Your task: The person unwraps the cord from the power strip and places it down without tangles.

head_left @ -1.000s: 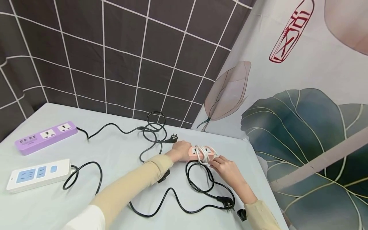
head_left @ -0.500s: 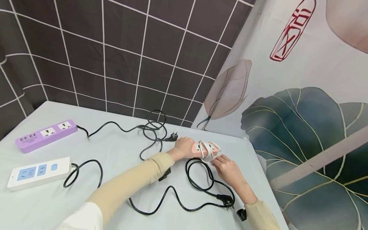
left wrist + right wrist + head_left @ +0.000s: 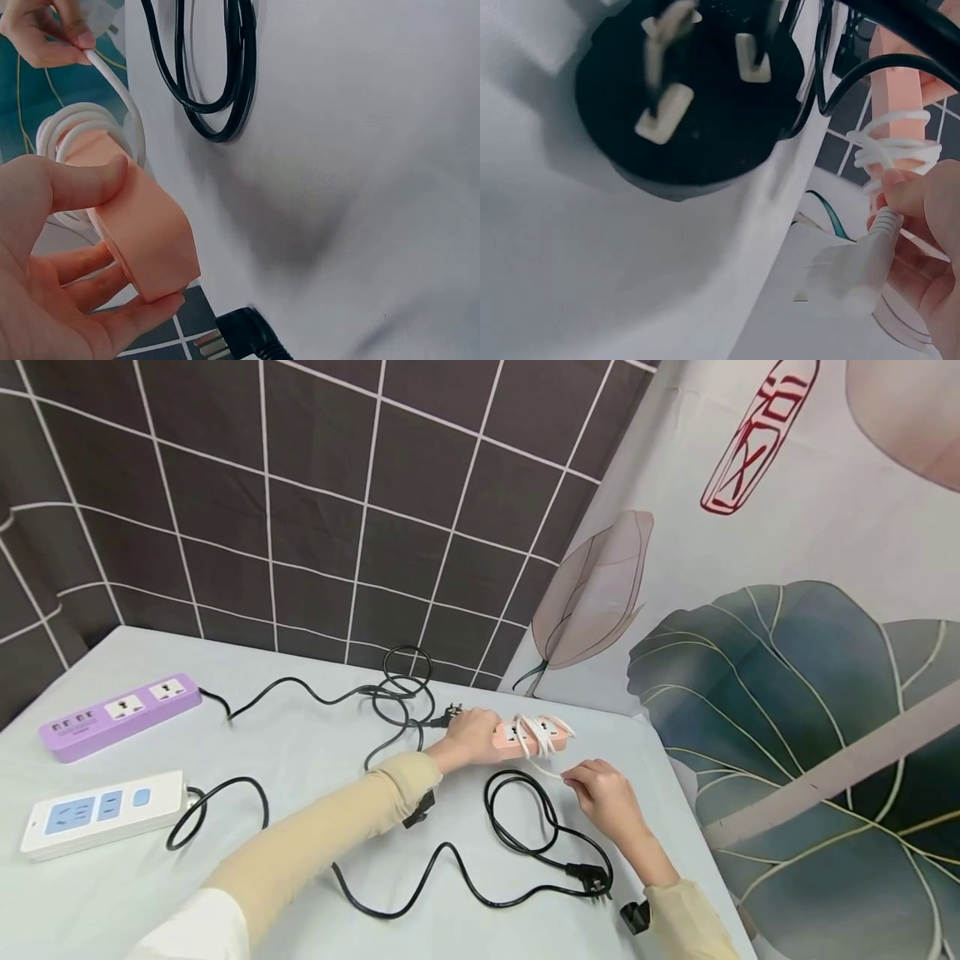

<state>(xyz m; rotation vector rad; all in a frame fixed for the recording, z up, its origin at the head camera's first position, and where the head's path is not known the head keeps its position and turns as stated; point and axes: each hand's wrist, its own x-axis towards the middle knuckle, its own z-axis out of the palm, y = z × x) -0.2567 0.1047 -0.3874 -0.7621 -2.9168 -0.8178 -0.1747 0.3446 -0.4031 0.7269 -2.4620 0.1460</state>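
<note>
My left hand (image 3: 471, 737) grips one end of a pink power strip (image 3: 510, 748), thumb on one face and fingers around the other side in the left wrist view. Several turns of white cord (image 3: 536, 735) wrap around the strip's middle and far end. From the wraps, a length of cord runs to my right hand (image 3: 606, 797), which pinches it between thumb and fingers. The right wrist view shows a white plug (image 3: 859, 266) on that cord, just beyond the pinching fingertips. My palm hides part of the strip's near end.
A purple power strip (image 3: 120, 717) and a white power strip (image 3: 105, 814) lie at the left. Black cords loop over the table (image 3: 315, 743). One black plug (image 3: 591, 878) lies by my right wrist; another (image 3: 448, 717) is behind my left hand. A tiled-pattern cloth (image 3: 315, 527) hangs behind.
The right hand has moved slightly right and away from the strip, drawing out a short length of white cord. The left hand and strip shifted slightly, first right, then back left.
</note>
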